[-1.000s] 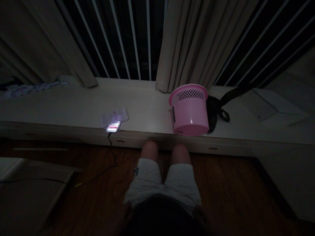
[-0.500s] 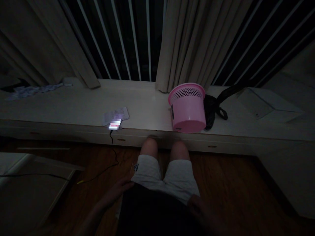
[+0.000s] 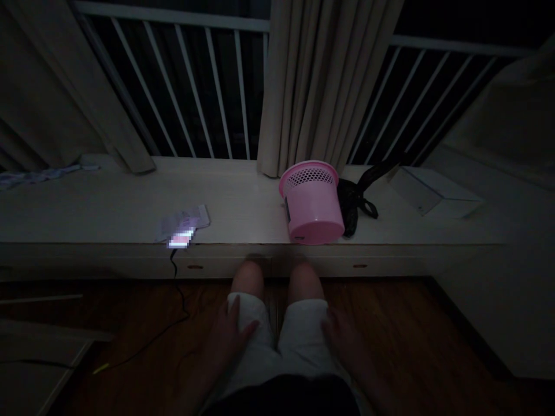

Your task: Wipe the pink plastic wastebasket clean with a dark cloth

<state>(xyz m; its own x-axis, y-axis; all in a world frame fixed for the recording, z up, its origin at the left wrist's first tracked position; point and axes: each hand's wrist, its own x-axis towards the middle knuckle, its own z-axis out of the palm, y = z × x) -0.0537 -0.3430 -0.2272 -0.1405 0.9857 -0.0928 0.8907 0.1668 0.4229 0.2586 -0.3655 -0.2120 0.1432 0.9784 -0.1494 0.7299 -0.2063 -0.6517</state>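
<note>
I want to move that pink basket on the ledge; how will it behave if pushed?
The pink basket looks like thin plastic with a perforated rim, so probably light and easily slid. It stands at the ledge edge, so a forward push might tip it off.

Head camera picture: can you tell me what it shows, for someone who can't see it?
In a dim room, a person's left hand and right hand rest open on their thighs, over white shorts. Ahead, a pale ledge holds a pink basket, a black bag beside it, and a glowing phone on papers, below a railing and curtains.
</note>
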